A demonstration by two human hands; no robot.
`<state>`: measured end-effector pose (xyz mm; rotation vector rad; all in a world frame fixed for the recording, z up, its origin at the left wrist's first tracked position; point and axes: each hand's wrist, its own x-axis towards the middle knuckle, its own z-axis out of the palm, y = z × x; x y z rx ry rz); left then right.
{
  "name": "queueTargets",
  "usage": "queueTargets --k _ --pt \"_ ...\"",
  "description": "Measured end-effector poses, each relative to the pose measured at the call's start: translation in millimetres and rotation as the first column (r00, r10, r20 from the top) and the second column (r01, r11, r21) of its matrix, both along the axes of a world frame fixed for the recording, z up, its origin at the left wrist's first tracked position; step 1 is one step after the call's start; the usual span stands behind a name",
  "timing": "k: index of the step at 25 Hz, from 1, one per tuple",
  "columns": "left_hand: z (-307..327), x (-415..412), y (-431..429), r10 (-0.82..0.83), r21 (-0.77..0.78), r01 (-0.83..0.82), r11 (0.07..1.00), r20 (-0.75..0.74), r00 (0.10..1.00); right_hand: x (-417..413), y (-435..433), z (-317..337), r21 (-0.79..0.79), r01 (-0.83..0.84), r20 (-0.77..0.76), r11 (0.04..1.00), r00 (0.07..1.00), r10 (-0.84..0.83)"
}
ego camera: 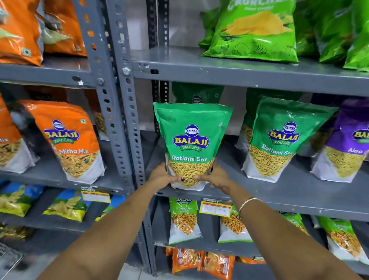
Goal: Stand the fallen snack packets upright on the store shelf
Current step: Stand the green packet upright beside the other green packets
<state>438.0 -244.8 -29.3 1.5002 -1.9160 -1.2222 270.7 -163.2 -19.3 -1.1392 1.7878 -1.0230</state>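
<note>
Head view — both hands, left hand (162, 176) and right hand (215, 177), clasp the Ratlami Sev packet's (193, 139) base — long axis upright, at the shelf (287, 194) edge.

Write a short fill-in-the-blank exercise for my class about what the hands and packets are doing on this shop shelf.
1. Both hands hold the green packet labelled Ratlami ____.
2. The orange packet on the left reads Mitha ____.
3. A bangle is on the ____ wrist.
4. The packet labelled Aloo is coloured ____.

Missing words: Sev; Mix; right; purple
</note>
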Motion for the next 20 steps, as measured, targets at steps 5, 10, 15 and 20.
queueTargets --k 5,10,15,20 --pt "-5 5 0 -0.013 0.027 0.013 1.000 -0.007 1.000 3 5 5 0.011 -0.008 0.024 1.000 1.000 0.008" --pt "-8 6 -1 -0.035 0.048 0.037 0.998 -0.046 0.998 4 4 3 0.007 -0.001 0.056 1.000 0.998 0.001" --pt "-5 7 -10 -0.217 0.166 0.166 0.972 0.364 0.906 -4 3 2 0.031 -0.069 0.101 0.997 0.993 0.066" --pt "25 -35 18 -0.667 0.608 0.313 0.730 0.534 0.519 -63 27 5 0.358 0.100 -0.239 0.928 0.971 -0.013"
